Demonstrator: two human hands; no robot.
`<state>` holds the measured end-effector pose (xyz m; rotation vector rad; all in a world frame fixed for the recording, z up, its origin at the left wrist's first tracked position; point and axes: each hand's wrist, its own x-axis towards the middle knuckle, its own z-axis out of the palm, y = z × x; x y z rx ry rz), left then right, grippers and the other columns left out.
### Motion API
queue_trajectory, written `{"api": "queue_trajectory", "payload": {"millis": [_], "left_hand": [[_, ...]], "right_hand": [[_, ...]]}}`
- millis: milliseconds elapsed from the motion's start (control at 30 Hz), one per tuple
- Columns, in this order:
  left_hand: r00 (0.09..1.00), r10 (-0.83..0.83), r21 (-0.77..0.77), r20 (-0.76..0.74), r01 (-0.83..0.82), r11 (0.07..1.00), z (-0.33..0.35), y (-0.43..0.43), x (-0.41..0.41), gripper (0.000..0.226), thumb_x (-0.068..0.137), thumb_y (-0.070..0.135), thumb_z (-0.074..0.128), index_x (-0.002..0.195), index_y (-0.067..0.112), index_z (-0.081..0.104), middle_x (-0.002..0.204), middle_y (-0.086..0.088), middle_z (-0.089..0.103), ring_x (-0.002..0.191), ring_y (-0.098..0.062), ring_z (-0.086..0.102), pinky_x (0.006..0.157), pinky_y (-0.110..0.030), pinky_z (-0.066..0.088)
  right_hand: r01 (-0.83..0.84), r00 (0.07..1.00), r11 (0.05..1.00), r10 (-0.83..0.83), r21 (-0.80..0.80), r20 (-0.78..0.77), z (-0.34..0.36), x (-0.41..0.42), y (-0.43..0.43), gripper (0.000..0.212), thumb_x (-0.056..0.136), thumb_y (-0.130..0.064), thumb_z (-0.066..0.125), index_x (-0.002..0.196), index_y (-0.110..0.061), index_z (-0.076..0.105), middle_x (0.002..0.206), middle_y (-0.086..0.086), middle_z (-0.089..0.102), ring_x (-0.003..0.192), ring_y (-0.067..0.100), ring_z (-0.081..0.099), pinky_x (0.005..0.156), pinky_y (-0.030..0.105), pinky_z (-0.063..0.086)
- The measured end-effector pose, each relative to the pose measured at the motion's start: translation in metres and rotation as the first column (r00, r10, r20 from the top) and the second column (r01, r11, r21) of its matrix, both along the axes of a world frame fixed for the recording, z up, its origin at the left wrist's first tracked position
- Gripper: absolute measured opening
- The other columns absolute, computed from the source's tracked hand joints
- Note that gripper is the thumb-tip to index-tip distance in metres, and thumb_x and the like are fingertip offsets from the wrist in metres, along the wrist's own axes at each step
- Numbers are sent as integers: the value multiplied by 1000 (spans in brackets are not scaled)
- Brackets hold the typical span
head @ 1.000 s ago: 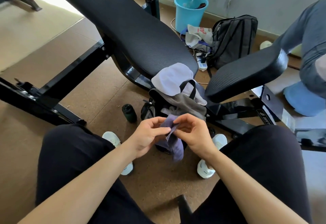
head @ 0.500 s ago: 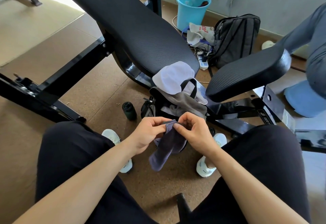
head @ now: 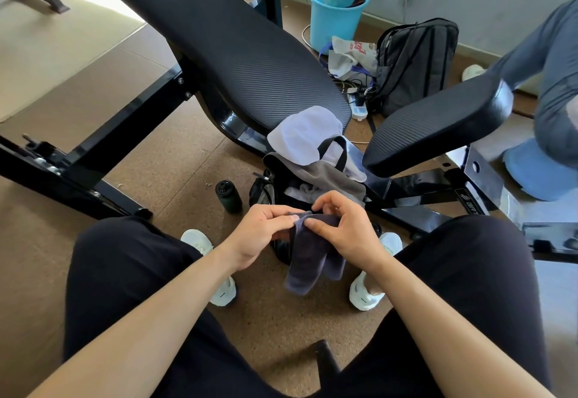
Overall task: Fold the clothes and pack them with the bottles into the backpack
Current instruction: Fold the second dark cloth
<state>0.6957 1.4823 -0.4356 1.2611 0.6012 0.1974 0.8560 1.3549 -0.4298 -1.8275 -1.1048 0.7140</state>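
Left grip (head: 259, 231) and right grip (head: 347, 231) each pinch the top hem of the cloth (head: 309, 260), which hangs limp above the open bag (head: 262, 192). It is judged soft and light, so hold it by the corners. The bag holds grey and white clothes. A bottle (head: 229, 196) stands on the floor beside it.

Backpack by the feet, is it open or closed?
Open: the backpack shows clothes inside its mouth, and a white cloth drapes over its top.

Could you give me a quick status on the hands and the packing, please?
Left hand and right hand both pinch dark socks, ends hanging. Backpack open below, clothes inside. Dark bottle on floor beside it, unpacked.
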Motion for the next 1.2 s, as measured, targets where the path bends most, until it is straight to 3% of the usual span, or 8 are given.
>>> {"api": "queue_trajectory", "payload": {"millis": [100,267,500,633,700,833,1000,1200], "left_hand": [[999,-43,34,25,42,999,3,1,-1,29,103,1,49,120,8,73,113,-13,77,107,-20,71,89,-26,54],[999,-25,187,25,20,982,-1,2,-3,22,99,6,59,116,16,69,97,1,74,96,-19,69,85,-30,55],[999,-54,301,4,50,952,-9,1,-3,16,97,1,63,99,14,54,92,-2,64,81,-13,61,77,-27,50],[995,-95,216,27,87,972,-5,-5,-1,28,94,18,61,122,15,59,105,-10,70,101,-20,68,90,-28,53],[989,-144,304,-26,145,942,-7,-7,0,35,89,25,70,123,19,62,107,-6,72,102,-19,69,91,-31,56],[959,-219,414,-178,275,868,-28,-9,3,36,85,38,78,111,14,70,102,-8,74,96,-30,70,87,-58,54],[869,-288,516,-403,475,713,-45,-2,2,22,87,35,77,106,24,72,94,9,74,88,-11,69,84,-46,57],[732,-231,489,-642,622,612,-56,8,-5,18,81,35,82,81,25,67,80,5,66,77,-16,64,73,-42,53]], "right_hand": [[-125,992,992,124,-18,-31,1,0,2,34,94,-21,72,126,-27,67,118,-10,68,115,5,62,98,28,50],[-155,988,983,154,-95,-23,7,-2,3,10,99,-25,65,98,-18,73,85,-4,72,81,10,65,75,35,53],[-101,990,994,104,34,-99,15,6,-1,14,101,-13,62,109,-18,73,95,-13,73,94,2,67,85,22,51],[-64,990,994,74,87,-123,16,9,-4,13,102,-8,59,104,-11,72,91,-2,72,87,3,64,82,23,50],[-46,989,993,60,105,-136,17,10,-5,12,103,-11,59,102,-12,70,90,-1,71,84,5,62,79,25,49],[-30,987,994,46,107,-152,19,12,-6,13,104,-15,56,100,-13,69,88,3,68,82,11,61,76,28,48],[68,982,988,-41,140,-185,32,22,-11,13,100,-15,63,91,-20,71,77,-9,66,76,5,60,71,24,50],[-6,1000,1000,6,0,-16,31,44,-15,6,89,-20,79,89,-25,75,78,-13,70,76,2,63,76,23,51]]}}
